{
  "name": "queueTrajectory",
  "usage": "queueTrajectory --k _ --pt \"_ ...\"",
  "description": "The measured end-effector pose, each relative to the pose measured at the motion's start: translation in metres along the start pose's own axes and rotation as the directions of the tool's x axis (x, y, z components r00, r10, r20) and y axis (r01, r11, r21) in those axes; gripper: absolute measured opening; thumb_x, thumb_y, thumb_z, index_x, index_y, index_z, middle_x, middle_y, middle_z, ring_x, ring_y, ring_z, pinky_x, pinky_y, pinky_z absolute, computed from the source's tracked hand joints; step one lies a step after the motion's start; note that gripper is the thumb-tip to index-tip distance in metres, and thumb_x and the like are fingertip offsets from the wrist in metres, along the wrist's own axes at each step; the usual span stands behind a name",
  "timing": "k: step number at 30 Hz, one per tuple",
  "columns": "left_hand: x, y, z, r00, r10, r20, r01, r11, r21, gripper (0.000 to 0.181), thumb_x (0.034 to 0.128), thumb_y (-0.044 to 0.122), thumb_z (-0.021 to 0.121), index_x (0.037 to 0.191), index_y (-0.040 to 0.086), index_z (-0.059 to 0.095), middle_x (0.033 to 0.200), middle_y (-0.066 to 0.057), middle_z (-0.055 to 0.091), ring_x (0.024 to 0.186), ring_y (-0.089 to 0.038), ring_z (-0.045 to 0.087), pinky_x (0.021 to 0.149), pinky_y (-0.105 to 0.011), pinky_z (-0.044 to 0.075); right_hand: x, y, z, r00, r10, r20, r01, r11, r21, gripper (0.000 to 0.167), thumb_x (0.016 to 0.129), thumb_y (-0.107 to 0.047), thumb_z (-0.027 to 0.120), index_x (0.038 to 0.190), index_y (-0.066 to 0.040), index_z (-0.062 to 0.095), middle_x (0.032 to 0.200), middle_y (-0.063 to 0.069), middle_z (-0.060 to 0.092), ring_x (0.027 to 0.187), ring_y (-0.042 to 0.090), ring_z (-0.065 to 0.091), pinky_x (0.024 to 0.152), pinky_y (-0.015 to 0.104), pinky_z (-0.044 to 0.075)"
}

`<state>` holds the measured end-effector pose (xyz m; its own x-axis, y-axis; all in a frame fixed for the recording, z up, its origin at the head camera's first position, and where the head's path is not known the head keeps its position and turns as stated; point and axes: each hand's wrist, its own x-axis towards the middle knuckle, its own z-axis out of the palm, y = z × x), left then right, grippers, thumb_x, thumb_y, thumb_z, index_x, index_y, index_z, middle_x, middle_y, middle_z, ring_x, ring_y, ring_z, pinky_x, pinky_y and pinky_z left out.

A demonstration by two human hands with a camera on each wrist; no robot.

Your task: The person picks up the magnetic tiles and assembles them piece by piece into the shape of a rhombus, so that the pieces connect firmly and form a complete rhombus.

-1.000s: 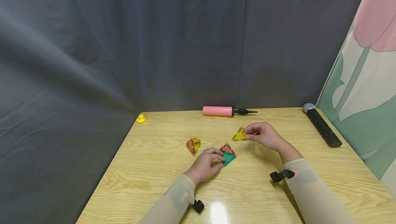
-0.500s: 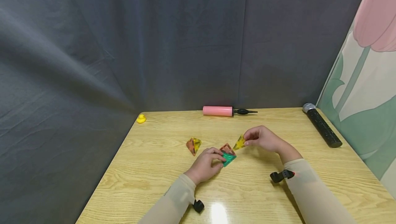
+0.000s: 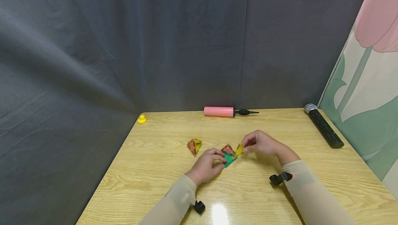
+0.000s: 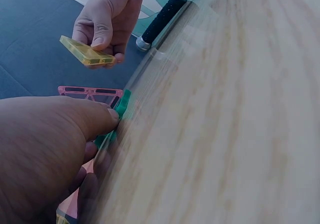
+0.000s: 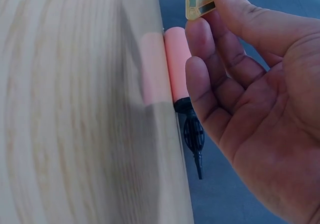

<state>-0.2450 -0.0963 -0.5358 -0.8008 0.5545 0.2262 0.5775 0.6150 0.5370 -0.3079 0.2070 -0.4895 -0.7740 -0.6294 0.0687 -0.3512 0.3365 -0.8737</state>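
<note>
My right hand point(image 3: 262, 144) pinches a translucent yellow triangular magnetic tile point(image 3: 238, 150) between thumb and fingers. The yellow tile is tilted and, in the head view, overlaps the right side of a green triangular magnetic tile point(image 3: 229, 161). In the left wrist view that yellow tile point(image 4: 86, 53) is raised, apart from the green one. My left hand point(image 3: 206, 167) holds the green tile near the tabletop, its thumb on the tile's edge in the left wrist view. An orange-red triangular tile point(image 3: 227, 148) stands against the green tile's far side, partly hidden by my left fingers.
Left of these sits an orange-and-yellow tile piece point(image 3: 194, 146) on the wooden table point(image 3: 149, 176). A pink hand pump point(image 3: 219, 111) lies along the back edge. A rubber duck point(image 3: 142, 119) is at the back left corner and a black microphone point(image 3: 324, 127) at the right edge.
My right hand has moved down and toward the left hand, bringing the yellow tile from above and right of the other tiles to over the green one. The left hand has stayed still.
</note>
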Motion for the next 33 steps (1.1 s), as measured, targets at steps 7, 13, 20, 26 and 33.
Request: queueTrajectory --k 7,13,20,26,33 --pt "0.000 -0.001 0.000 1.000 -0.004 -0.001 0.004 1.000 -0.002 0.018 0.1000 0.024 0.075 0.117 0.026 0.080 0.133 0.011 0.062 0.126 -0.009 0.054 0.109 -0.030 0.046 0.002 0.001 0.005 1.000 -0.010 0.022 0.010 1.000 0.006 0.008 0.091 0.001 0.078 0.095 -0.006 0.078 0.094 0.010 0.076 0.084 0.026 0.071 0.074 0.030 0.060" --pt "0.000 -0.001 0.001 1.000 -0.001 -0.004 0.001 1.000 -0.004 0.018 0.0999 0.024 0.075 0.117 0.026 0.080 0.133 0.011 0.062 0.125 -0.009 0.054 0.109 -0.030 0.046 0.003 0.003 0.008 1.000 0.012 0.019 -0.012 1.000 -0.007 0.008 0.091 0.000 0.079 0.094 -0.007 0.079 0.093 0.007 0.076 0.083 0.023 0.070 0.073 0.030 0.059" --pt "0.001 -0.001 0.001 1.000 -0.004 -0.004 0.004 1.000 -0.004 0.018 0.0998 0.025 0.075 0.117 0.027 0.080 0.132 0.012 0.061 0.125 -0.009 0.054 0.109 -0.030 0.046 0.006 0.007 0.013 1.000 0.025 0.009 -0.024 1.000 -0.017 0.009 0.090 0.000 0.080 0.093 -0.008 0.079 0.092 0.006 0.075 0.082 0.022 0.069 0.072 0.030 0.059" --pt "0.001 -0.001 0.001 1.000 -0.004 -0.004 0.003 1.000 -0.005 0.017 0.0997 0.024 0.075 0.116 0.026 0.080 0.132 0.012 0.061 0.126 -0.009 0.054 0.110 -0.031 0.045 0.007 0.008 0.016 1.000 0.020 -0.002 -0.020 1.000 -0.002 0.007 0.090 0.001 0.080 0.092 -0.005 0.079 0.093 0.009 0.075 0.083 0.023 0.070 0.072 0.030 0.060" --pt "0.001 -0.001 0.001 1.000 -0.010 -0.006 0.010 1.000 -0.008 0.017 0.1000 0.024 0.075 0.117 0.026 0.080 0.132 0.012 0.061 0.127 -0.009 0.053 0.110 -0.031 0.045 0.006 0.007 0.019 1.000 0.023 -0.004 -0.023 1.000 -0.015 0.011 0.090 0.002 0.079 0.093 -0.009 0.079 0.093 0.006 0.075 0.085 0.025 0.070 0.073 0.030 0.060"
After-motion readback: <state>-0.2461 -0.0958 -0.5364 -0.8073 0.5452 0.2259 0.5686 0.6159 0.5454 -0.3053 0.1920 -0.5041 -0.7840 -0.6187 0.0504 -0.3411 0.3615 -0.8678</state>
